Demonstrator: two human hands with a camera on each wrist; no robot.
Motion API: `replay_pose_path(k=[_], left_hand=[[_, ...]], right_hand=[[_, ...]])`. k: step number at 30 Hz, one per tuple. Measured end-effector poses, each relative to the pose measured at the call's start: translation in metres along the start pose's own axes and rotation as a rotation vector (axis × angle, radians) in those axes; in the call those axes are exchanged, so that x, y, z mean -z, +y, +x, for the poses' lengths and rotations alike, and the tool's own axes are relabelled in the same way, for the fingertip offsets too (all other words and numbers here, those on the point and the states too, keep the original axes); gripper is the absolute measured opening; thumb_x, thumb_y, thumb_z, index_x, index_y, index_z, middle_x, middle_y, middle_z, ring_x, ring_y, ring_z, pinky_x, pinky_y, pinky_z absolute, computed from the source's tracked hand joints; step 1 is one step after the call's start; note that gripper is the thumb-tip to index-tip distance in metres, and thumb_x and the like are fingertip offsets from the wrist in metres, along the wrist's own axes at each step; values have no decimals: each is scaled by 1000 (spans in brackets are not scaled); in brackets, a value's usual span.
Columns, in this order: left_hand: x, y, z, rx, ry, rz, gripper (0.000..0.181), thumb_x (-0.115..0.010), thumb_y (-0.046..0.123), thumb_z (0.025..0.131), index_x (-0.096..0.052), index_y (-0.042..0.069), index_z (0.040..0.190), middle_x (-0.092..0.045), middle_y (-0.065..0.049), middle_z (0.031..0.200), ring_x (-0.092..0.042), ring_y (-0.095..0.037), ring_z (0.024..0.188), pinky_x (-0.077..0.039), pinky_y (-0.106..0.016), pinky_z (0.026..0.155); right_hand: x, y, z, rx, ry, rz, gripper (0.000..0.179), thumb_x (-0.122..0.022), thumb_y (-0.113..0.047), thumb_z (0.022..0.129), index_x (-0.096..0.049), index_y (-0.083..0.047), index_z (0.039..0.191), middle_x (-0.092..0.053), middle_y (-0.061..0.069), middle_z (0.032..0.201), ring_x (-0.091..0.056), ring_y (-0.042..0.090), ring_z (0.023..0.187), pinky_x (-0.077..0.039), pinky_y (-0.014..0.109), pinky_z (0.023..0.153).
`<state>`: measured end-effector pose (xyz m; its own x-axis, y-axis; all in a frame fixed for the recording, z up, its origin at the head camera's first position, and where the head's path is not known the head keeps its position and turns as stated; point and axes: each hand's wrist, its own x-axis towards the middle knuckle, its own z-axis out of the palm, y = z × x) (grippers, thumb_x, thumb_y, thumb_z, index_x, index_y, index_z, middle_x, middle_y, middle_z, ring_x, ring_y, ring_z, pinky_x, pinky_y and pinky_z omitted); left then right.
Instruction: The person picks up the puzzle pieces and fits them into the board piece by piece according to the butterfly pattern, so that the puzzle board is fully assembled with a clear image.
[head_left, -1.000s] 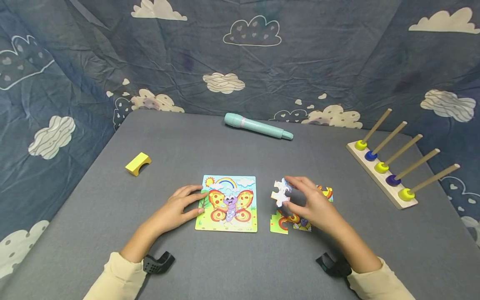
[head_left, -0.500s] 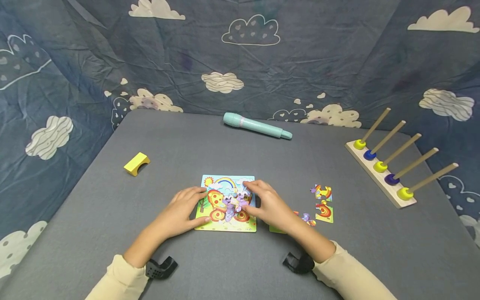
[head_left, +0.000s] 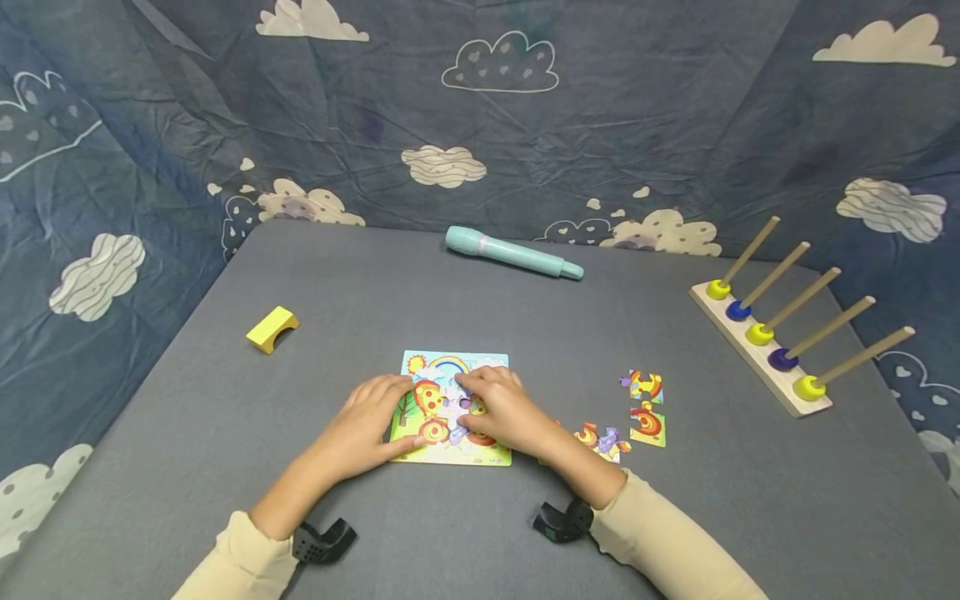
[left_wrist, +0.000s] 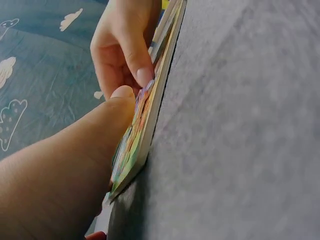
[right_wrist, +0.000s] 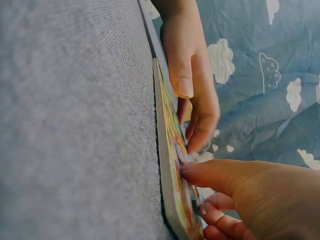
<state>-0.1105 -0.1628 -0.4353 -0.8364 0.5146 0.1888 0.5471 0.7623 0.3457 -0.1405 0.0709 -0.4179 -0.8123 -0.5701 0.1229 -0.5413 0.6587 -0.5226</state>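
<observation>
A square butterfly puzzle board point(head_left: 491, 455) lies flat on the table. My left hand point(head_left: 366, 425) rests at its left side, fingertips and thumb on the picture. Over the middle of the board, my right hand point(head_left: 504, 410) pinches a pale puzzle piece point(head_left: 452, 407) between thumb and fingers. That piece is at the board's surface; whether it sits flush cannot be seen. In the right wrist view the right thumb point(right_wrist: 215, 174) presses low against the board. The right hand hides the board's right part.
Loose puzzle pieces lie right of the board, among them a red-and-yellow one point(head_left: 651, 425); some are partly behind the right forearm. A yellow arch block point(head_left: 272, 328) is at left, a mint toy microphone point(head_left: 513, 252) at the back, a peg stand with rings point(head_left: 757, 350) at right.
My right hand has carried the puzzle piece leftward from beside the loose pieces onto the board, then further toward its middle. The left hand has stayed at the board's left side.
</observation>
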Motion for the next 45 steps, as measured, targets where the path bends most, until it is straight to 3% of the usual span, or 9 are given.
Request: replay_pose_path(k=[6, 10, 18, 24, 28, 35, 38, 42, 45], left_hand=[[-3, 7, 0, -118, -28, 4, 57, -54, 53, 82, -48, 23, 131, -36, -7, 135, -29, -29, 124, -23, -50, 98], [-3, 10, 0, -174, -40, -5, 54, -50, 55, 85, -50, 25, 129, -35, -4, 138, -29, -29, 125, -21, -48, 99], [-2, 9, 0, -175, -41, -12, 52, -53, 51, 84, -51, 25, 129, -35, -4, 139, -29, -29, 125, -22, -49, 99], [-2, 9, 0, -160, -61, -21, 55, -56, 53, 81, -50, 26, 129, -34, -2, 140, -28, -28, 126, -20, -48, 100], [-3, 9, 1, -152, -63, -20, 56, -56, 54, 81, -50, 26, 130, -34, -1, 140, -27, -27, 126, -20, -47, 100], [-5, 8, 0, -162, -42, -36, 57, -57, 54, 81, -51, 25, 129, -34, -2, 139, -28, -28, 126, -20, -48, 100], [-5, 9, 0, -159, -41, -40, 57, -57, 53, 81, -51, 25, 129, -34, -2, 140, -27, -28, 126, -19, -48, 100], [-4, 8, 0, -151, -50, -38, 57, -58, 53, 80, -50, 25, 129, -33, -2, 140, -26, -28, 127, -18, -47, 101], [-4, 8, 0, -148, -54, -38, 57, -58, 53, 81, -50, 26, 130, -33, -2, 140, -26, -28, 127, -18, -47, 101]], right_hand=[[1, -4, 3, -21, -35, -31, 54, -73, -23, 74, -56, -6, 122, -54, 3, 106, -44, 20, 98, -31, 37, 85], [3, -3, 3, -25, -48, -32, 53, -73, -25, 75, -57, -8, 122, -51, -2, 102, -43, 18, 97, -30, 35, 82], [8, 3, -1, 25, -113, -29, 64, -71, -38, 74, -51, -11, 129, -46, -3, 108, -39, 17, 102, -27, 37, 85], [21, 5, -7, 15, -143, 146, 71, -73, -32, 74, -42, -12, 135, -42, 5, 125, -37, 23, 114, -25, 45, 95], [40, 7, -18, 43, -66, 256, 74, -75, -27, 73, -39, -13, 136, -39, 5, 130, -37, 22, 119, -30, 46, 96], [85, 23, -53, 69, 154, 281, 73, -76, -22, 72, -40, -15, 135, -38, 2, 132, -35, 20, 122, -30, 50, 95], [99, 37, -69, 51, 235, 262, 75, -78, -16, 70, -41, -13, 134, -40, 2, 131, -36, 18, 120, -30, 46, 95], [110, 60, -88, -18, 309, 233, 76, -78, -7, 68, -41, -12, 134, -41, 2, 131, -36, 10, 118, -29, 27, 95], [116, 68, -98, -80, 326, 255, 74, -76, -1, 69, -41, -7, 134, -41, 7, 131, -35, 7, 116, -29, 30, 95]])
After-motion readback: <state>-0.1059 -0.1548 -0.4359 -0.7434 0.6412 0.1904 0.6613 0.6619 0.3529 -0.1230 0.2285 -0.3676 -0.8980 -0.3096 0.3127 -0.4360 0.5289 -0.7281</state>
